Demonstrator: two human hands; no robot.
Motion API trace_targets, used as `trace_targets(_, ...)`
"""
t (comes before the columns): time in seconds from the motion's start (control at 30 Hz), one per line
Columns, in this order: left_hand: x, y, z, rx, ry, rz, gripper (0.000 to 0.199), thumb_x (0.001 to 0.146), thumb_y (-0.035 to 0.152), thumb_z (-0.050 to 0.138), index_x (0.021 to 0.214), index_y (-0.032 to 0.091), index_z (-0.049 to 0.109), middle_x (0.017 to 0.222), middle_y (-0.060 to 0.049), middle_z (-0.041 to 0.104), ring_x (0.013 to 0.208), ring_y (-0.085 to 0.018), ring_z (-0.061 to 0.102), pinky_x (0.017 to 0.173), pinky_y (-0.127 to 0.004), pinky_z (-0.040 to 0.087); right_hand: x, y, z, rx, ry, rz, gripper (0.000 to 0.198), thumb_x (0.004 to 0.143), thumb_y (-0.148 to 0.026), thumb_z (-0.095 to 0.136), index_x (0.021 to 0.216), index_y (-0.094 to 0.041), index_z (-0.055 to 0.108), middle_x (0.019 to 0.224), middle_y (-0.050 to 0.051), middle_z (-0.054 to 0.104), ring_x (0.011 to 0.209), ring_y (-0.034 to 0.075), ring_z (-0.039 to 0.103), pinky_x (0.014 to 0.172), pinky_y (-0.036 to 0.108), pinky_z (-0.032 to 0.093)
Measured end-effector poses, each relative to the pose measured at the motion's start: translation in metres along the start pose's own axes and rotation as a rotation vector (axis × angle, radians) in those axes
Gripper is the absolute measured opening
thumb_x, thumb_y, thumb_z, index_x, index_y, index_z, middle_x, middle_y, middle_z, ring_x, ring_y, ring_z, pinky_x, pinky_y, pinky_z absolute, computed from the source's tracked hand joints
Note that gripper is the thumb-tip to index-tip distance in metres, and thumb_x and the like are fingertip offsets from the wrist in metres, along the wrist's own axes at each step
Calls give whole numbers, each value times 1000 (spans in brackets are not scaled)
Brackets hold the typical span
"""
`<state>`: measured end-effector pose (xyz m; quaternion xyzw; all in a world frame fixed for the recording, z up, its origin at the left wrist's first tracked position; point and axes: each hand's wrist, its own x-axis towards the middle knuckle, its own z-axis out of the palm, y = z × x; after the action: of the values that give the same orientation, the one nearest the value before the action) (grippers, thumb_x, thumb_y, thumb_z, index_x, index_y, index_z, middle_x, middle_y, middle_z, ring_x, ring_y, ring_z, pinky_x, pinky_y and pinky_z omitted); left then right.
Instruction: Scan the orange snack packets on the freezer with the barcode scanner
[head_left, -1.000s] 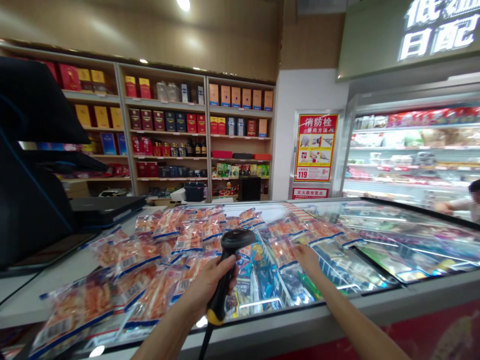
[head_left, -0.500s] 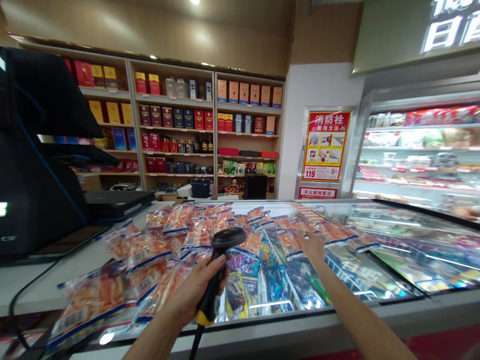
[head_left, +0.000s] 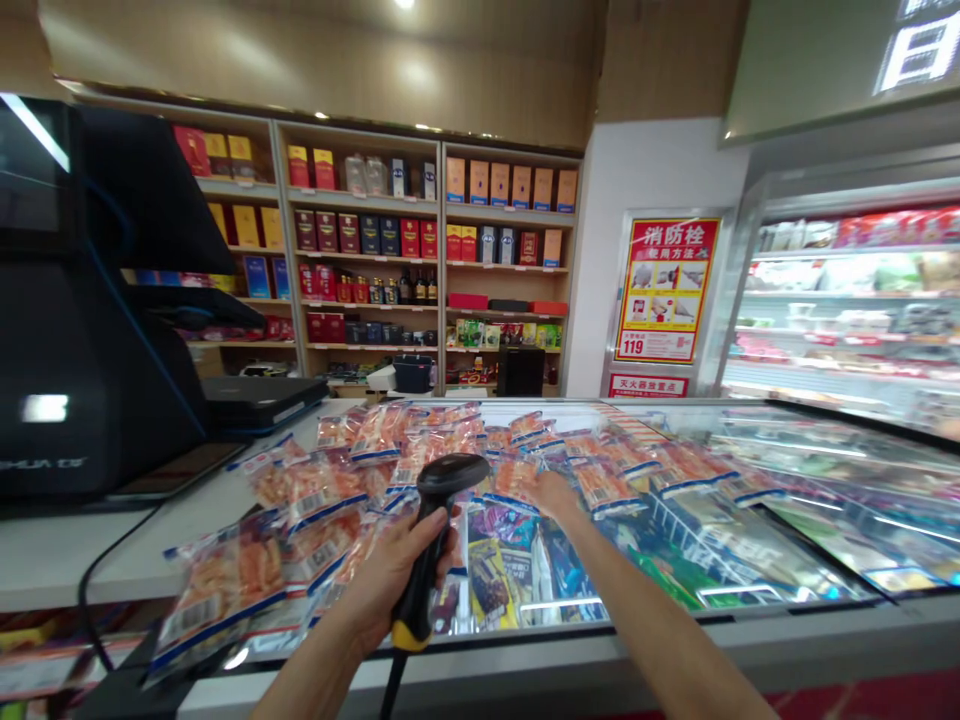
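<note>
My left hand [head_left: 409, 560] is wrapped around the black-and-yellow handle of a barcode scanner [head_left: 454, 475]. The scanner is upright, its head above the packets and its cord hanging down. Farther out, my right hand [head_left: 555, 495] reaches to the right edge of a clear packet of orange-pink snack food [head_left: 514, 478]. Its fingers are blurred and partly hidden, so whether they grip the packet does not show. Just right of that hand lies another such packet [head_left: 600, 485]. Many similar packets with blue-edged ends and barcodes are spread leftwards, including a large one [head_left: 225, 570] at the front left.
The packets lie across a glass-topped freezer [head_left: 720, 625] with colourful bags beneath the glass. A black checkout terminal [head_left: 97, 350] stands on the white counter [head_left: 45, 570] at left. Shelves of boxed goods [head_left: 367, 235] line the back wall; a lit refrigerated display [head_left: 855, 300] is at right.
My right hand has moved left from one packet to the neighbouring one. The scanner stays in my left hand at nearly the same place. The view has turned slightly left.
</note>
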<state>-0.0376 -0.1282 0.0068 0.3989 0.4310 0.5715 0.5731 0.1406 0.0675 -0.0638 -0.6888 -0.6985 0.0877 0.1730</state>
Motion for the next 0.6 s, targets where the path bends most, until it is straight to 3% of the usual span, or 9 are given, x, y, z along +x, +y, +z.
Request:
trace_targets(0.13, 0, 2, -4, 11, -10, 6, 25, 65, 38, 58, 71, 14, 52, 59, 1, 52, 44, -6, 43, 43, -20, 33, 9, 13, -21, -65, -82, -116, 22, 68, -30, 46, 69, -17, 64, 77, 9, 65, 75, 20, 59, 59, 23, 40)
trace_targets(0.23, 2, 2, -6, 19, -38, -13, 26, 64, 38, 58, 67, 14, 49, 59, 1, 52, 44, -6, 44, 43, -20, 34, 12, 17, -33, -133, -8, -161, 20, 68, -23, 47, 77, -18, 64, 82, 9, 65, 81, 20, 58, 64, 24, 39)
trace_targets(0.37, 5, 3, -4, 3, -45, -10, 25, 65, 37, 58, 69, 15, 48, 59, 1, 52, 44, -6, 44, 42, -20, 34, -2, -5, -23, -90, 139, -223, 34, 73, -38, 41, 95, -19, 58, 92, 11, 61, 89, 23, 53, 72, 32, 38)
trace_targets(0.47, 6, 4, -2, -9, -43, -12, 23, 66, 36, 57, 71, 15, 49, 60, 2, 51, 44, -6, 44, 42, -19, 34, -18, -22, -7, -115, 119, -304, 53, 63, -49, 51, 103, -15, 52, 100, 14, 57, 96, 29, 47, 78, 41, 34)
trace_targets(0.6, 8, 5, -2, -14, -44, -22, 22, 67, 34, 57, 73, 15, 49, 60, 2, 52, 45, -5, 44, 43, -19, 35, -21, -13, -7, -166, 24, -536, 41, 65, -17, 50, 106, -21, 51, 108, 8, 54, 101, 25, 42, 85, 44, 27)
